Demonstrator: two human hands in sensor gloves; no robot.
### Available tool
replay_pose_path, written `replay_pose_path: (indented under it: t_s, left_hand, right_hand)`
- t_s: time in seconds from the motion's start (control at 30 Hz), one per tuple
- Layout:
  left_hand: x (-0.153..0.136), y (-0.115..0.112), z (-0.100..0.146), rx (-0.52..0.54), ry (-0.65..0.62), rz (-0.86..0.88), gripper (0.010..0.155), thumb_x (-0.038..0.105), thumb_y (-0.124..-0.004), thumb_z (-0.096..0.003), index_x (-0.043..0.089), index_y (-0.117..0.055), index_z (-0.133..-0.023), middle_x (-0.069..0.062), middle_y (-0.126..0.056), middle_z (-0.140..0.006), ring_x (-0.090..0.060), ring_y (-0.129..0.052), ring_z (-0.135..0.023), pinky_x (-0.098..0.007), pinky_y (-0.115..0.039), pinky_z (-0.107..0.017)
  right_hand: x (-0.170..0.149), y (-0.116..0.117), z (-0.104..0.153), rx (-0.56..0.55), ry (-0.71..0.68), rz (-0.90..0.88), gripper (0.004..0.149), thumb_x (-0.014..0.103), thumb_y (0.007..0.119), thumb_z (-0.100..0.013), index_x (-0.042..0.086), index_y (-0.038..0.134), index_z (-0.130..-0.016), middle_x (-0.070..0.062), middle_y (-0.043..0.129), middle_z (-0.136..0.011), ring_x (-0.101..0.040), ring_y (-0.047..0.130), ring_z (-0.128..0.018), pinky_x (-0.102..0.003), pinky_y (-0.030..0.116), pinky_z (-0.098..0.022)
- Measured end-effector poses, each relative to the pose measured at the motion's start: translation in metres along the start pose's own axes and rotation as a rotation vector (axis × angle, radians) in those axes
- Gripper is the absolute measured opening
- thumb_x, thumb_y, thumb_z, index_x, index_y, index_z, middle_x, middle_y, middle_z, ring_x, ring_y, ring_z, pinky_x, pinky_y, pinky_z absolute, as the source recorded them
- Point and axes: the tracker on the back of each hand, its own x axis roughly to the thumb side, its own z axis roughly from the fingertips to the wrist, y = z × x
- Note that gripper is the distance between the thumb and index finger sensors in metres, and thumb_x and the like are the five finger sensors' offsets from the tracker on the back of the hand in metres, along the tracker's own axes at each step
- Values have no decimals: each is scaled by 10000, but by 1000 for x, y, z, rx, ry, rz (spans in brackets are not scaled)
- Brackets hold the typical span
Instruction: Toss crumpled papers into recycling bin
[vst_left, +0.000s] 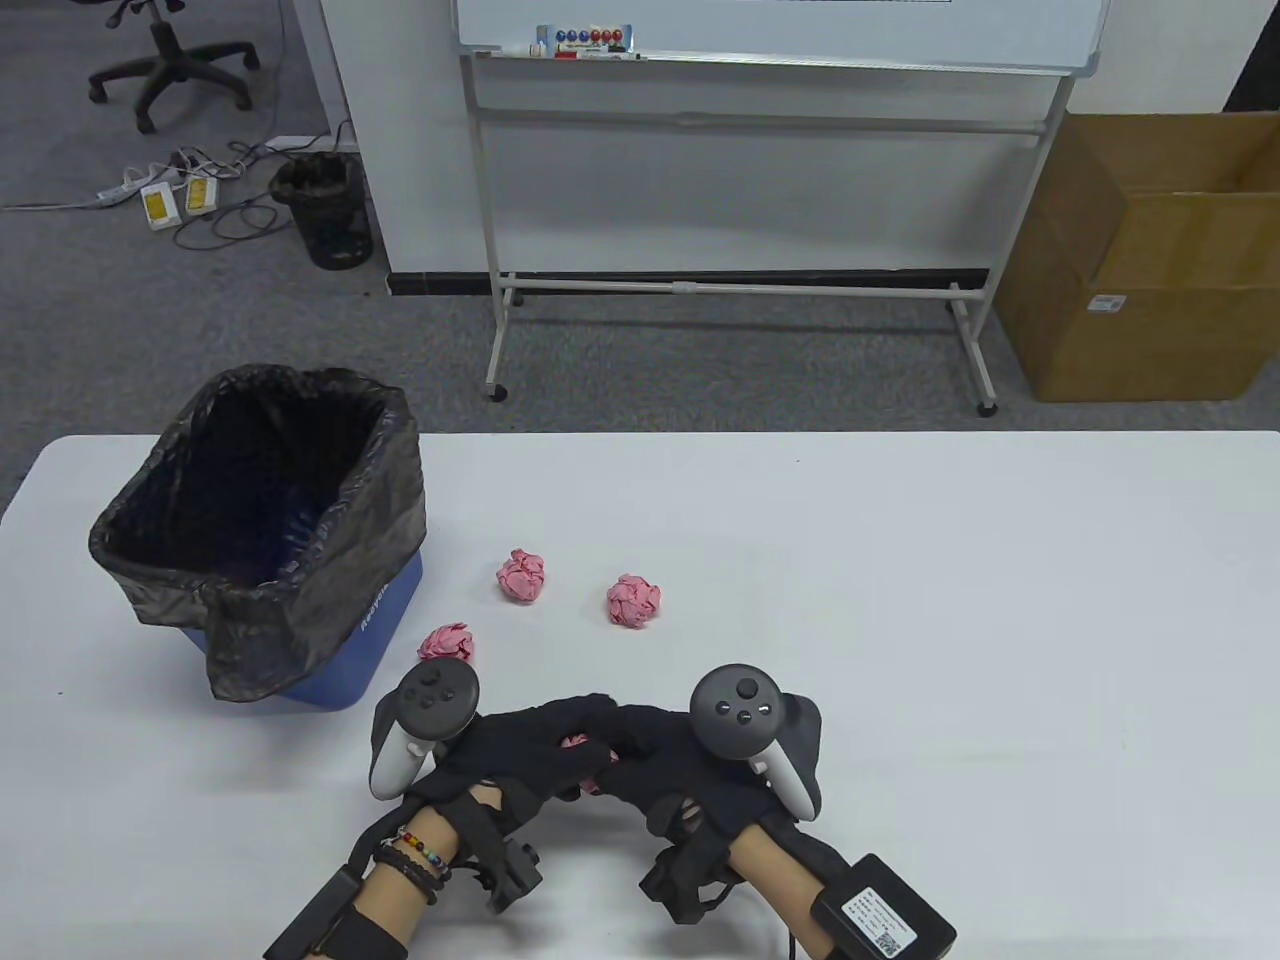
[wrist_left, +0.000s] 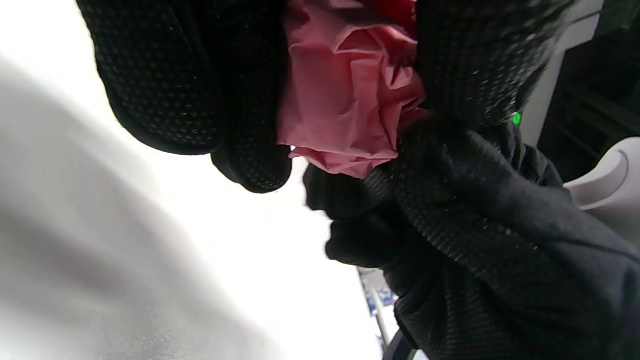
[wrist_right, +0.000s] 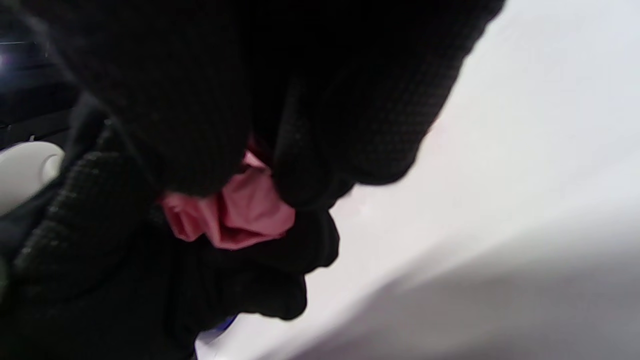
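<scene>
Both hands, left (vst_left: 520, 755) and right (vst_left: 660, 760), grip one pink paper (wrist_left: 345, 100) together. The bin (vst_left: 265, 530) is at 10 o'clock; a loose ball may open and fall short.

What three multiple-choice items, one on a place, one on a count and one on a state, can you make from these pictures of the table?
1. Where does the bin stand on the table?
A. at its far left part
B. at its right edge
C. in the middle, between the hands

2. How many pink paper balls lie loose on the table, in no hand?
A. one
B. three
C. five

3. What is happening with the pink paper near the table's front edge?
A. it lies flat and untouched
B. it hangs over the bin
C. both hands grip it together

Answers:
1 A: the table view shows the bin with its black bag at the far left.
2 B: three balls lie beside the bin.
3 C: the left hand and right hand meet around it, fingers pressed on the paper.
</scene>
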Motion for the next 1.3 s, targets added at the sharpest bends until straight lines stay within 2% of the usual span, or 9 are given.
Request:
replay_pose_path:
  t_s: [0.2, 0.33, 0.47, 0.73, 0.9, 1.13, 1.27, 1.3]
  left_hand:
    - [4, -1, 2, 16, 27, -114, 739, 535, -848, -420, 88, -726, -997, -221, -914, -913, -287, -1117, -667, -447, -962, -475]
    - [9, 5, 8, 38, 70, -231, 725, 531, -851, -417, 87, -754, -982, -228, -913, -915, -292, -1117, -675, -452, -962, -477]
    - [16, 13, 14, 59, 93, -323, 712, 531, -853, -417, 97, -770, -975, -226, -915, -916, -293, -1115, -680, -453, -961, -481]
    - [30, 27, 13, 107, 111, -369, 706, 525, -853, -421, 96, -772, -976, -233, -905, -927, -312, -1102, -699, -467, -948, -493]
    - [64, 53, 11, 205, 109, -414, 709, 511, -853, -428, 106, -745, -999, -234, -868, -963, -324, -1068, -748, -482, -918, -528]
    - [118, 109, 9, 398, 52, -494, 691, 503, -850, -434, 143, -735, -1012, -209, -827, -1005, -320, -1031, -800, -486, -889, -567]
    - [145, 147, 17, 627, 15, -506, 675, 497, -850, -437, 172, -731, -1017, -183, -807, -1027, -314, -1008, -830, -481, -875, -586]
    - [153, 159, 23, 712, 21, -540, 671, 498, -851, -436, 178, -734, -1015, -170, -810, -1027, -307, -1009, -830, -477, -876, -589]
  right_hand:
    - [-6, 6, 3, 23, -40, 61, 651, 446, 977, -269, 302, 819, -885, -5, 904, -915, -210, 1044, -733, -323, 911, -492]
    - [-12, 8, 6, 39, -54, 117, 744, 520, 912, -288, 274, 728, -966, -35, 803, -1008, -274, 942, -861, -404, 838, -579]
    - [-18, 8, 11, 31, -29, 289, 811, 561, 880, -295, 269, 658, -1018, -51, 712, -1080, -343, 834, -957, -478, 759, -642]
    - [-22, 14, 22, -8, -60, 594, 902, 620, 832, -290, 313, 500, -1071, -38, 505, -1172, -380, 598, -1086, -529, 616, -732]
    - [-24, 17, 23, 9, -39, 724, 941, 656, 796, -287, 344, 402, -1083, -26, 374, -1199, -385, 482, -1121, -547, 551, -759]
    - [-29, 7, 21, 17, 8, 691, 950, 660, 787, -290, 346, 371, -1085, -19, 338, -1202, -388, 433, -1129, -561, 518, -767]
    - [-31, 0, 22, 6, 17, 662, 945, 656, 788, -292, 341, 383, -1085, -13, 350, -1201, -386, 447, -1128, -561, 524, -764]
    - [-31, -1, 22, 2, 16, 654, 944, 656, 789, -292, 341, 385, -1085, -11, 353, -1201, -387, 450, -1126, -561, 524, -765]
